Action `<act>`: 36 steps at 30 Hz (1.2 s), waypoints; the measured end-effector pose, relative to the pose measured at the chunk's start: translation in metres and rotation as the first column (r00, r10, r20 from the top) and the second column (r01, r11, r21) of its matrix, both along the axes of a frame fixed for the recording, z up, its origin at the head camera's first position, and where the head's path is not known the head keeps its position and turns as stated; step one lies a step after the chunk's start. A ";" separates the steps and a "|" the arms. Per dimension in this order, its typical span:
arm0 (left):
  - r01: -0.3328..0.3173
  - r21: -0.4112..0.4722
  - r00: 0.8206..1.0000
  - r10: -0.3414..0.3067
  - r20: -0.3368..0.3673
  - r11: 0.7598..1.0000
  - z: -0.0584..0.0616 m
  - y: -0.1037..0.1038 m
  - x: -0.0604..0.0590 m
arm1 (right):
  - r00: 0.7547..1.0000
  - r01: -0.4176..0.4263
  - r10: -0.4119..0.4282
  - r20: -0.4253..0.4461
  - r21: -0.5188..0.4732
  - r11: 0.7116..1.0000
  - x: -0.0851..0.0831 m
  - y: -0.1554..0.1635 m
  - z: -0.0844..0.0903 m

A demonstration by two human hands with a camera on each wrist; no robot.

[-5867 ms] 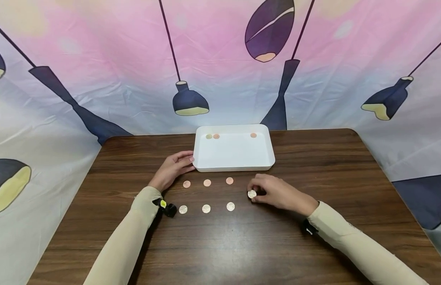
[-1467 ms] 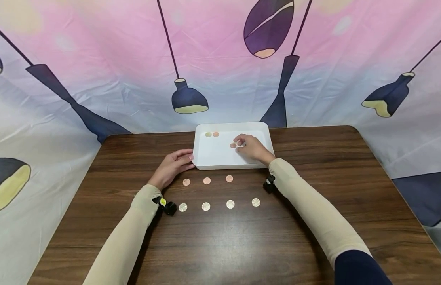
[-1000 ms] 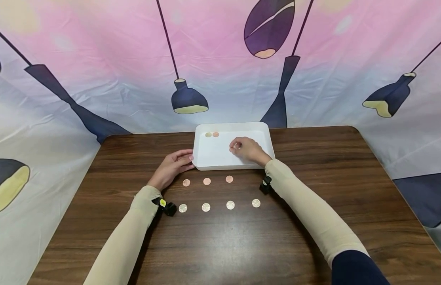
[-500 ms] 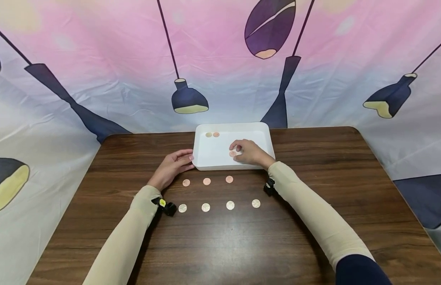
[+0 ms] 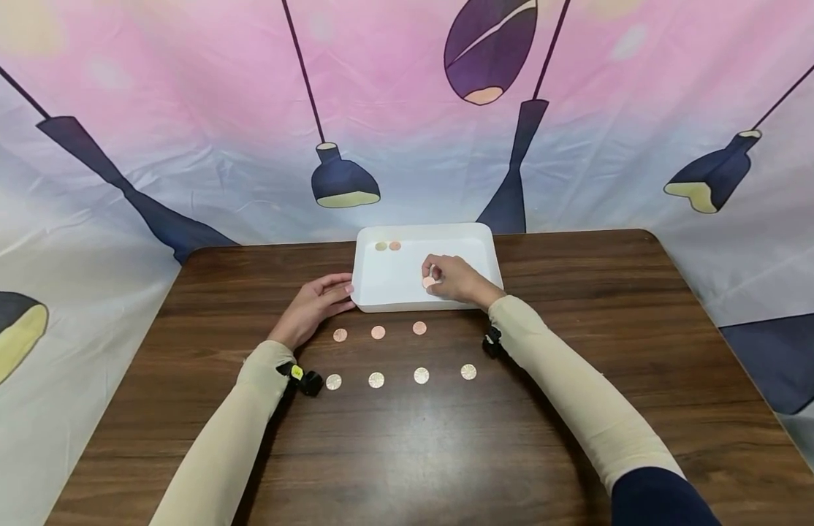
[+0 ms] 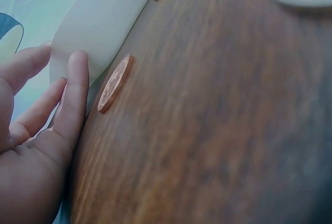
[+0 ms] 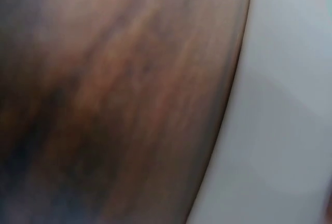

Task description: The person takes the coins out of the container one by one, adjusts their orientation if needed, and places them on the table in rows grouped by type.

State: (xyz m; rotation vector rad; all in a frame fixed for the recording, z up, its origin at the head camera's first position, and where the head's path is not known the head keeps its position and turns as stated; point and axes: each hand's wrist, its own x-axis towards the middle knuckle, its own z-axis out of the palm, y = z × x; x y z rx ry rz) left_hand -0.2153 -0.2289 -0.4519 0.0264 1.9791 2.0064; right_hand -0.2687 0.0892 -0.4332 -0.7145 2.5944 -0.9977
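Note:
A white tray [image 5: 474,235] stands at the far middle of the brown table. Inside it, my right hand [image 5: 432,275] pinches a copper coin [image 5: 428,282] with curled fingertips near the tray's front wall. Two more coins [image 5: 387,246] lie in its far left corner. My left hand [image 5: 318,299] rests flat on the table, straight fingers touching the tray's front left corner. In the left wrist view those fingers [image 6: 78,86] lie against the tray wall [image 6: 104,16], with a copper coin [image 6: 114,84] just beside them. The right wrist view is a blur of wood and tray wall [image 7: 290,105].
In front of the tray lie three copper coins [image 5: 378,332] in a row. A row of several silver coins [image 5: 421,375] lies nearer me. The table edge [image 5: 723,336] falls off at the right, and a patterned cloth backdrop [image 5: 183,109] hangs behind.
My right hand left a silver coin at the right end of the front row, went into the tray, and drew a copper coin from the far right toward the front wall. The left hand stayed.

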 end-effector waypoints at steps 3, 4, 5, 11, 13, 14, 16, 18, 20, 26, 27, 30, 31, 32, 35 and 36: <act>0.000 0.002 1.000 0.000 0.002 1.000 0.000 0.000 0.000 | 1.000 -0.010 0.011 0.018 -0.032 0.999 0.000 0.001 -0.001; -0.001 0.003 1.000 0.001 0.004 1.000 0.000 0.000 0.000 | 1.000 -0.009 0.010 0.027 -0.042 0.999 0.000 0.002 -0.001; -0.001 0.006 1.000 0.001 0.005 1.000 0.000 0.000 0.000 | 0.999 -0.005 0.006 0.035 -0.050 0.999 0.000 0.004 0.000; 0.010 0.015 1.000 -0.010 -0.011 1.000 0.000 0.001 -0.002 | 1.000 0.026 -0.025 0.015 -0.077 0.997 0.001 0.009 -0.002; 0.006 0.014 1.000 -0.005 -0.012 1.000 0.000 0.000 -0.002 | 1.000 0.017 -0.018 -0.011 -0.079 0.997 -0.001 0.008 -0.003; 0.001 0.014 1.000 -0.001 -0.008 1.000 0.000 0.000 -0.002 | 1.000 0.009 -0.011 -0.022 -0.077 0.997 -0.001 0.008 -0.003; -0.003 0.010 1.000 0.003 -0.001 1.000 -0.001 -0.001 -0.001 | 0.999 -0.002 -0.001 -0.039 -0.068 0.998 -0.001 0.006 -0.004; 0.000 0.010 1.000 0.000 0.000 1.000 -0.001 -0.001 -0.001 | 0.999 0.000 -0.003 -0.039 -0.066 0.998 -0.001 0.005 -0.004; 0.000 0.011 1.000 0.000 -0.003 1.000 -0.001 -0.002 0.000 | 0.999 0.003 -0.006 -0.036 -0.067 0.998 -0.001 0.004 -0.004; -0.002 0.012 1.000 0.002 -0.008 1.000 0.000 -0.001 0.000 | 1.000 0.008 -0.009 -0.017 -0.061 0.998 -0.001 0.003 -0.001; -0.001 0.011 1.000 0.001 -0.010 1.000 0.000 -0.001 0.000 | 1.000 0.012 -0.012 -0.012 -0.061 0.998 -0.001 0.003 -0.001; -0.002 0.013 1.000 0.002 -0.006 1.000 0.000 -0.001 0.000 | 1.000 0.014 -0.015 -0.010 -0.039 0.999 0.001 0.002 0.001; -0.004 0.014 1.000 0.004 -0.004 1.000 0.000 -0.001 0.000 | 1.000 0.015 -0.016 -0.014 -0.030 0.999 0.001 0.001 0.002; -0.005 0.016 1.000 0.005 -0.003 1.000 -0.001 -0.001 0.000 | 1.000 0.017 -0.018 -0.017 -0.020 1.000 0.001 0.001 0.002; -0.001 0.028 1.000 0.001 -0.008 1.000 -0.002 -0.001 0.000 | 0.999 0.015 -0.015 -0.047 0.005 1.000 0.003 0.001 0.004; -0.002 0.032 1.000 0.003 -0.009 0.999 -0.003 -0.001 0.000 | 0.998 0.017 -0.017 -0.058 0.009 1.000 0.005 0.001 0.006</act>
